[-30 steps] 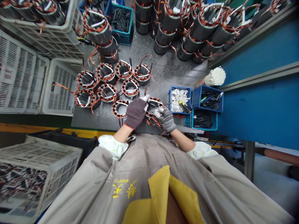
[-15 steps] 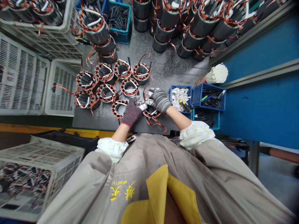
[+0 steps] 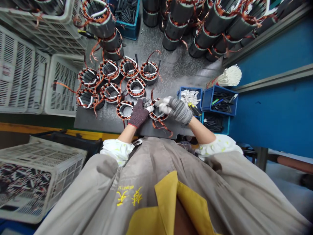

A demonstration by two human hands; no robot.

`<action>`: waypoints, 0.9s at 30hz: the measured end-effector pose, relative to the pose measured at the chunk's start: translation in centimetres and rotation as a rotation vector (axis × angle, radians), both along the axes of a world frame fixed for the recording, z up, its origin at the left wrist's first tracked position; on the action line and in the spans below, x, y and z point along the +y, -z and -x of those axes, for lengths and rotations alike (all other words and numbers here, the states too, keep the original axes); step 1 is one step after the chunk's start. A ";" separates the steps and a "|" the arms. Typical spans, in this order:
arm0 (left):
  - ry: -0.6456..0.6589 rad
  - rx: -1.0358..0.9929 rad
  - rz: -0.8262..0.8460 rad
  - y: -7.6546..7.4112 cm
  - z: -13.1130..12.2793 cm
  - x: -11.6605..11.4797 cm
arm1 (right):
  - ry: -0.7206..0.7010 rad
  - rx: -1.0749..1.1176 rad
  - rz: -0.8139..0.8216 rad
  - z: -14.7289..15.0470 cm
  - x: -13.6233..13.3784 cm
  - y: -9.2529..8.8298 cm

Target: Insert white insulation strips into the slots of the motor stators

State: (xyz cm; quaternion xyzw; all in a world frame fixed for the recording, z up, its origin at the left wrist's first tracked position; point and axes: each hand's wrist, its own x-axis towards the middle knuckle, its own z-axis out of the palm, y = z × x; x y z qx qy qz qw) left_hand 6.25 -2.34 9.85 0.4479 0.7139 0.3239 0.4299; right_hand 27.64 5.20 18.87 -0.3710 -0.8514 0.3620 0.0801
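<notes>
While curled closed, the gloved left hand [image 3: 138, 113] and right hand [image 3: 178, 110] grasp one copper-wound stator [image 3: 158, 116].

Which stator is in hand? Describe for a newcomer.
On the dark bench, find the blue bin of white pieces. The stator just left of it lies between the dark left glove and grey right glove, the only one with a glove on it.

Bright, even, diffuse light, with only soft shadows around the stators [image 3: 136, 87]. Pale sheen on the grey workbench [image 3: 193, 68]. Strong fisheye bowing toward the frame edges. Right hand [image 3: 177, 110] slightly motion-blurred; no obvious focus falloff elsewhere.
</notes>
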 end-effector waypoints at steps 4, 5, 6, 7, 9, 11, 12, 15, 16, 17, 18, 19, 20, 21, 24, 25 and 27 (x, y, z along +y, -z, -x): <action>0.033 0.062 0.024 -0.2 -0.1 0.0 | -0.302 -0.409 -0.132 0.4 -3.1 0.3; 0.043 0.054 0.016 -0.2 -0.2 0.0 | -0.287 -0.423 -0.157 0.4 -3.7 0.7; 0.049 0.042 0.004 -0.1 -0.2 -0.1 | -0.243 -0.402 -0.174 0.4 -4.2 1.3; 0.052 0.028 -0.010 -0.1 -0.3 -0.1 | -0.174 -0.362 -0.183 0.3 -4.7 2.0; 0.051 0.018 -0.031 0.1 -0.4 -0.2 | 0.046 -0.259 -0.177 -0.1 -5.7 3.8; 0.049 0.027 -0.043 0.3 -0.6 -0.3 | 0.315 -0.126 -0.135 -0.4 -6.6 5.5; 0.049 0.027 -0.050 0.4 -0.6 -0.3 | 0.430 -0.054 -0.100 -0.3 -7.1 6.1; 0.047 0.034 -0.076 0.5 -0.9 -0.2 | 0.625 0.112 0.008 -0.1 -7.9 7.2; 0.046 0.042 -0.080 0.5 -0.9 -0.2 | 0.636 0.132 0.019 0.0 -8.0 7.1; 0.046 0.053 -0.080 0.5 -0.9 -0.2 | 0.619 0.132 0.013 0.0 -8.0 7.0; 0.049 0.062 -0.077 0.4 -1.0 -0.2 | 0.580 0.115 -0.005 0.0 -8.0 6.7; 0.053 0.066 -0.075 0.4 -1.0 -0.2 | 0.525 0.084 -0.024 -0.1 -8.0 6.5; 0.058 0.064 -0.078 0.3 -1.0 -0.3 | 0.467 0.046 -0.038 -0.1 -8.0 6.4; 0.064 0.059 -0.084 0.3 -1.0 -0.3 | 0.427 0.013 -0.041 -0.1 -8.0 6.4; 0.070 0.055 -0.113 0.6 -1.0 -0.4 | 0.499 0.006 -0.010 0.5 -8.2 7.2; 0.071 0.052 -0.122 0.8 -1.0 -0.4 | 0.567 0.046 0.014 0.8 -8.2 7.7; 0.075 0.042 -0.143 1.3 -0.9 -0.4 | 0.681 0.173 0.079 1.0 -8.0 8.4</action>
